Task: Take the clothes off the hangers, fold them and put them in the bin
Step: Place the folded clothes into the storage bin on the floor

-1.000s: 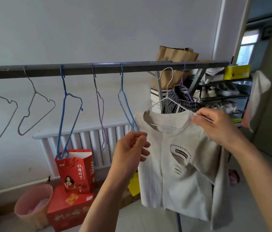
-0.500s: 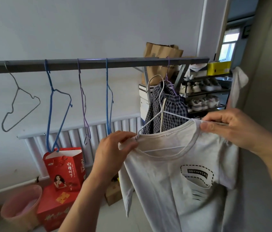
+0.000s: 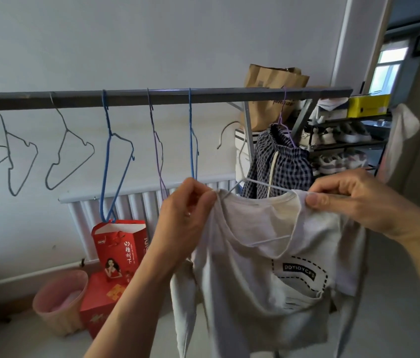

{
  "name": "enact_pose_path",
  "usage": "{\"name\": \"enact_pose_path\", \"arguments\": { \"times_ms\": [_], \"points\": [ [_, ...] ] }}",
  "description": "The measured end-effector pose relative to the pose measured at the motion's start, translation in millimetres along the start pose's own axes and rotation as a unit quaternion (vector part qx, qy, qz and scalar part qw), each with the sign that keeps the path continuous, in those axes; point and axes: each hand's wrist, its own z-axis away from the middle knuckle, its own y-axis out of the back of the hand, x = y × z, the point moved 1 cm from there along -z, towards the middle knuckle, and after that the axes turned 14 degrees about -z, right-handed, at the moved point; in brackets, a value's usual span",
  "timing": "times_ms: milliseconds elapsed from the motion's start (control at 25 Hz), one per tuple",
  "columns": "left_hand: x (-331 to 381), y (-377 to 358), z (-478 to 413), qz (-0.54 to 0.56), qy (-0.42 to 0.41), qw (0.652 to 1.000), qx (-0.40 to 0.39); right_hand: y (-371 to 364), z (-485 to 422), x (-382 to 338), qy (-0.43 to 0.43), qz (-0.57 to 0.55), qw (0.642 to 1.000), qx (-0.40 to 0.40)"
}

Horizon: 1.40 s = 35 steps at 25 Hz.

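A light grey T-shirt with a dashed black pocket print hangs in front of me on a white wire hanger, held off the rail. My left hand pinches its left shoulder at the hanger's end. My right hand pinches the right shoulder. The hanger's bottom wire shows inside the neck opening. Behind it, checked blue shorts hang on a purple hanger from the grey rail. A pink bin stands on the floor at the lower left.
Several bare wire hangers, grey, blue and purple, hang along the rail. A red gift bag on a red box stands by the white radiator. A shoe rack, a paper bag and a yellow box are at the right.
The shirt on its hanger has come lower and closer to me, and its left shoulder has bunched under my left hand. The view has shifted slightly, showing more of the rail's left side.
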Motion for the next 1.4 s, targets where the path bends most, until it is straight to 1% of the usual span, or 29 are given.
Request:
{"name": "enact_pose_path", "arguments": {
  "times_ms": [80, 160, 240, 320, 360, 480, 560, 640, 680, 760, 840, 880, 920, 1000, 1040, 1160, 1200, 1280, 1400],
  "points": [
    [11.5, -1.7, -0.1, 0.019, -0.009, 1.000, 0.006, -10.4, -4.5, 1.0, 0.014, -0.009, 1.000, -0.010],
    [11.4, 1.2, 0.0, 0.017, -0.014, 1.000, 0.019, -18.1, -8.3, 4.7, 0.033, -0.024, 0.999, 0.010],
    [3.9, 8.2, -0.3, 0.017, 0.000, 0.999, 0.029, -20.4, -10.5, 13.0, 0.067, -0.034, 0.995, 0.070],
    [-4.1, 19.4, -1.8, 0.024, 0.020, 0.998, 0.058, -18.3, -12.6, 21.5, 0.099, -0.017, 0.985, 0.143],
    [-7.3, 26.6, -2.5, 0.024, 0.028, 0.996, 0.078, -16.9, -13.1, 25.0, 0.100, -0.007, 0.981, 0.167],
    [-16.7, 48.8, -7.4, 0.007, 0.058, 0.988, 0.141, -16.1, -15.6, 37.5, 0.074, -0.023, 0.979, 0.190],
    [-19.7, 56.8, -10.4, 0.022, 0.080, 0.982, 0.172, -21.1, -19.2, 42.1, 0.049, -0.031, 0.982, 0.181],
    [-18.0, 56.9, -11.0, 0.030, 0.084, 0.980, 0.178, -30.6, -23.7, 45.4, 0.025, -0.030, 0.990, 0.133],
    [-15.2, 54.5, -10.5, 0.022, 0.077, 0.983, 0.168, -35.5, -26.3, 46.4, 0.018, -0.041, 0.993, 0.110],
    [-11.9, 48.4, -8.6, 0.002, 0.060, 0.988, 0.141, -43.5, -30.6, 45.6, 0.018, -0.122, 0.990, 0.066],
    [-13.3, 44.0, -7.1, -0.013, 0.058, 0.990, 0.127, -48.7, -35.7, 41.7, 0.027, -0.251, 0.967, 0.027],
    [-14.6, 42.7, -6.4, -0.022, 0.060, 0.990, 0.124, -50.8, -37.9, 38.8, 0.031, -0.293, 0.955, 0.023],
    [-16.0, 41.7, -5.6, -0.028, 0.062, 0.991, 0.119, -53.3, -39.5, 35.7, 0.033, -0.307, 0.951, 0.030],
    [-19.6, 39.8, -3.5, -0.038, 0.061, 0.992, 0.101, -57.4, -42.9, 32.9, 0.028, -0.296, 0.951, 0.078],
    [-22.1, 39.3, -2.2, -0.044, 0.059, 0.993, 0.093, -58.0, -44.4, 31.5, 0.033, -0.307, 0.946, 0.102],
    [-33.5, 39.8, 0.5, -0.039, 0.077, 0.992, 0.097, -45.2, -44.3, 24.6, 0.045, -0.385, 0.905, 0.176],
    [-36.8, 39.8, 1.3, -0.034, 0.085, 0.991, 0.100, -35.2, -43.4, 22.9, 0.043, -0.396, 0.893, 0.209],
    [-40.3, 37.8, 3.4, -0.041, 0.092, 0.990, 0.096, -11.2, -41.0, 17.8, 0.043, -0.377, 0.879, 0.290],
    [-40.4, 31.8, 3.9, -0.059, 0.076, 0.992, 0.075, 14.0, -40.7, 3.3, 0.078, -0.286, 0.858, 0.420]
  ]
}}
